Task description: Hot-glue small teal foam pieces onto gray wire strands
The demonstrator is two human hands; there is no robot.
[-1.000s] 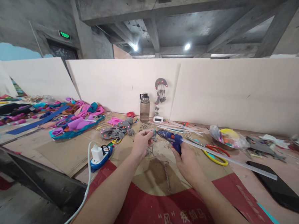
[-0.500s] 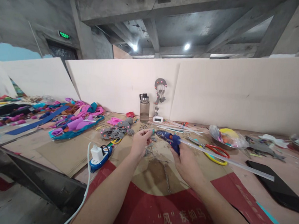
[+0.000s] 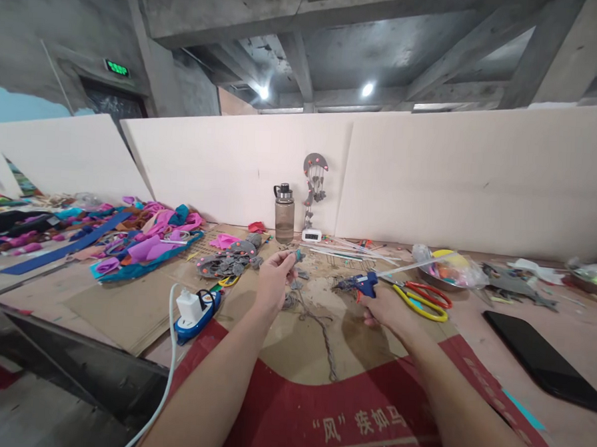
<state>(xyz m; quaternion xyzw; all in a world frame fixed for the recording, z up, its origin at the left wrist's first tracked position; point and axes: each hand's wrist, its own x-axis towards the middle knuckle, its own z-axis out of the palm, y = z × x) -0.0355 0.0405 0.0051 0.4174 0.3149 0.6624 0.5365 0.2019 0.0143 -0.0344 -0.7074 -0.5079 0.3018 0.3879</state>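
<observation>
My left hand [image 3: 274,277] is closed in a pinch on a small teal-and-grey piece [image 3: 298,255], held above the cardboard. Too little of the piece shows to tell its kind. A blue hot glue gun [image 3: 366,283] is in my right hand [image 3: 381,306], its nozzle pointing left and low over the cardboard, apart from the piece. A long clear glue stick [image 3: 419,264] sticks out of its back. Below my hands, a grey braided cord [image 3: 328,348] lies on the red-and-brown cardboard [image 3: 289,410], beside small grey scraps [image 3: 290,302].
Scissors with yellow handles [image 3: 427,310] and red-handled pliers or scissors [image 3: 432,292] lie right of my right hand, near a phone [image 3: 541,359]. A bottle [image 3: 284,216] and small clock [image 3: 311,235] stand behind. Left are a power strip [image 3: 198,318], grey felt pieces [image 3: 226,261] and purple fabric [image 3: 152,246].
My right hand has moved the glue gun right and down, away from the piece. The glue stick now points up and right. My left hand still pinches the piece.
</observation>
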